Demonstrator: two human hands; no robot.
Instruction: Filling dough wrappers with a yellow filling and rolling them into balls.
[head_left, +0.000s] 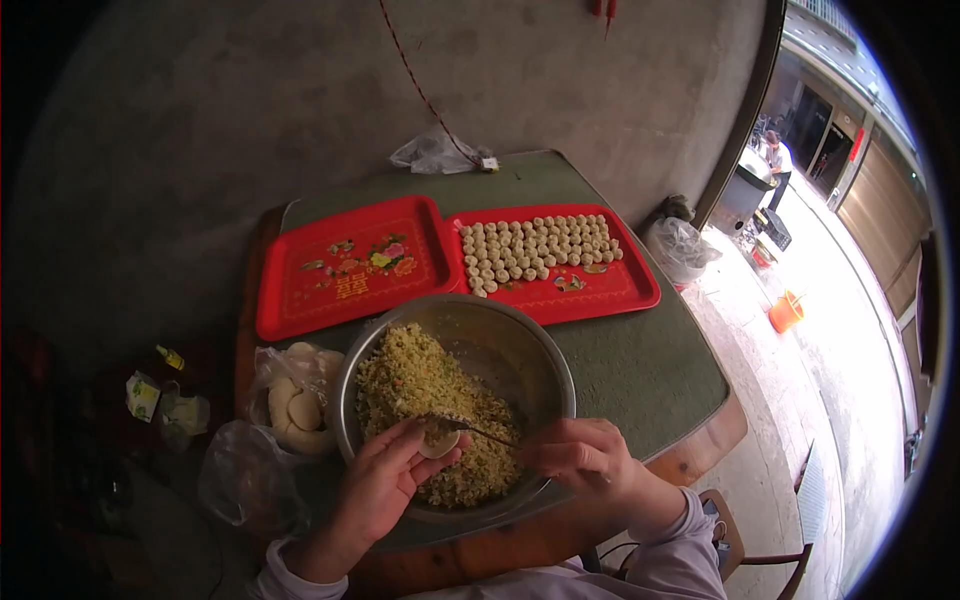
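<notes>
My left hand (390, 472) holds a round dough wrapper (440, 444) over the near part of a large steel bowl (559, 375). Chopped filling (416, 367) lies heaped in the bowl. In my right hand (581, 457) is the handle of a metal spoon (491, 435); its head touches the wrapper, where some filling shows. Left of the bowl, a clear plastic bag holds stacked dough wrappers (300, 412). Behind the bowl, small shaped dumplings (525, 247) stand in rows on a red floral tray (615, 300). A second red tray (300, 300) to its left holds no dumplings.
A green-topped table (637, 367) with a wooden edge carries everything. A crumpled plastic bag (439, 152) and a hanging cord are at the wall. Another clear bag (247, 472) sits at the near left. Outside on the right are a person (780, 161) and an orange bucket (786, 312).
</notes>
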